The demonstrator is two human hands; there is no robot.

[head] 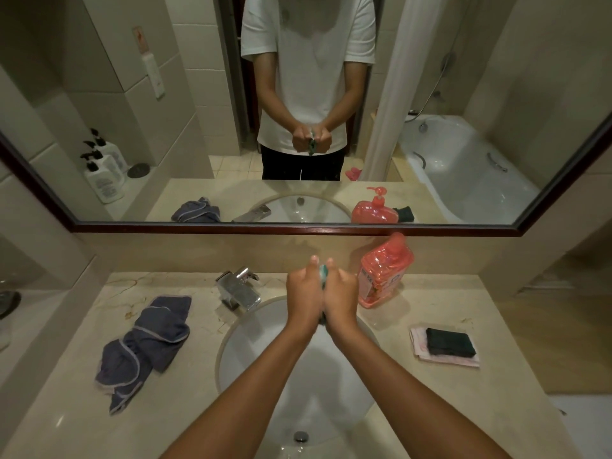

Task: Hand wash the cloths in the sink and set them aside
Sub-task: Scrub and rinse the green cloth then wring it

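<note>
Hands meet over the white sink [231, 352]: the left hand [303, 294] and the right hand [341, 293] are pressed side by side, fingers [313, 261] curled tight round a small teal cloth [323, 271] squeezed between them. Only a sliver of the cloth shows above the knuckles, and a dark bit of it peeks out below the heels of the palms; the mirror [132, 94] shows the same grip from the front, cloth hanging a little beneath both fists. Left of the fingers, just beside them, stands the chrome tap [238, 291], and further left on the bench [185, 409] lies a crumpled blue-grey cloth [145, 346] with pale trim. Right of the fingers, nearly touching the right hand, stands a red pump bottle [384, 270] of soap. Further right and nearer the person, a folded dark green cloth [450, 342] rests on top of a folded pink cloth [427, 354]. Below the forearms the drain [300, 436] shows at the basin's bottom
</note>
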